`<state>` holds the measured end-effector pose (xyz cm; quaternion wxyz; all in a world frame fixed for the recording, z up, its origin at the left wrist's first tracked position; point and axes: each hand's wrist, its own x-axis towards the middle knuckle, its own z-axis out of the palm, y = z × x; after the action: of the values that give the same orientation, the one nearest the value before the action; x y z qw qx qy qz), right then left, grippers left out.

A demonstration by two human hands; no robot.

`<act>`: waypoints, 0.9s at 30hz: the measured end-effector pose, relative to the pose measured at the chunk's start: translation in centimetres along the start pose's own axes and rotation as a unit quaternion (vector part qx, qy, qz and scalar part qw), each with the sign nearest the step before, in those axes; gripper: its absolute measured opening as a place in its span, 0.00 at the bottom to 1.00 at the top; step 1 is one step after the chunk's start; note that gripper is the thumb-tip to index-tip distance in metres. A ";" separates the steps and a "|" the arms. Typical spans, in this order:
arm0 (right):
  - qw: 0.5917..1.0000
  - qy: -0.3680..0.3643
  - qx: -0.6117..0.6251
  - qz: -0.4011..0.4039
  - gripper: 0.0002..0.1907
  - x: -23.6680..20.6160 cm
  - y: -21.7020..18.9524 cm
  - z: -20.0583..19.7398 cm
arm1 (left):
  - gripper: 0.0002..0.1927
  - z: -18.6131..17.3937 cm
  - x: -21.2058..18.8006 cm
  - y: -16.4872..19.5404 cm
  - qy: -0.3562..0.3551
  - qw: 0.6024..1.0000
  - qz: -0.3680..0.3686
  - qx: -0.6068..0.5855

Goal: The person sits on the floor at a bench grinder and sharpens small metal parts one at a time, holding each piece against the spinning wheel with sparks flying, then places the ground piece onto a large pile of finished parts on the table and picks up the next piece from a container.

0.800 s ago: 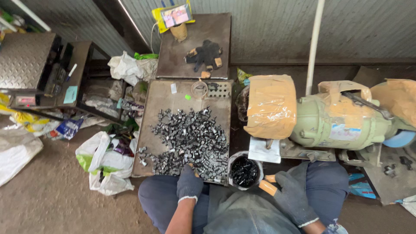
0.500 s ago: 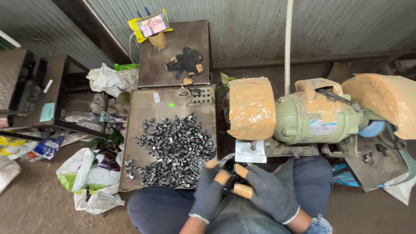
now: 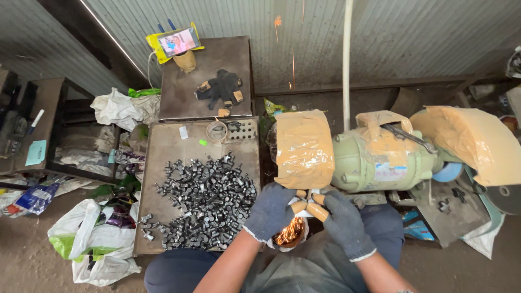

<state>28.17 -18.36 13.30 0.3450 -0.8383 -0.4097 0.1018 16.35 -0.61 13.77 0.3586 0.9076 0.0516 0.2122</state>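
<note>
White plastic bags (image 3: 95,244) on dirt floor far left. Next, flat metal tray (image 3: 163,157) with heap of small dark metal parts (image 3: 203,201); a few spilled off its left edge. Behind it, second tray (image 3: 211,59) with spare dark gloves (image 3: 220,87) and a phone (image 3: 176,42) propped in a yellow stand. Left hand (image 3: 269,211), grey glove with orange fingertips, fingers pinched together at the lower edge of the tape-wrapped wheel guard (image 3: 304,149); the piece held is too small to make out. Sparks (image 3: 288,233) spray down below both hands, over a small cup. Right hand (image 3: 342,221), same glove, fingertips meeting the left's, pinched too. Green bench grinder motor (image 3: 380,160) right of guard; second taped guard (image 3: 472,141) far right.
</note>
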 end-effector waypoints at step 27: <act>0.995 0.069 0.019 -0.065 0.21 -4.8 2.0 1.0 | 0.15 4.0 -10.9 0.2 0.081 0.993 0.021 0.080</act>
<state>25.82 -22.38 10.75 0.3943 -0.8084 -0.4362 0.0291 8.15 -6.02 7.50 0.2747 0.9143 0.0777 0.2875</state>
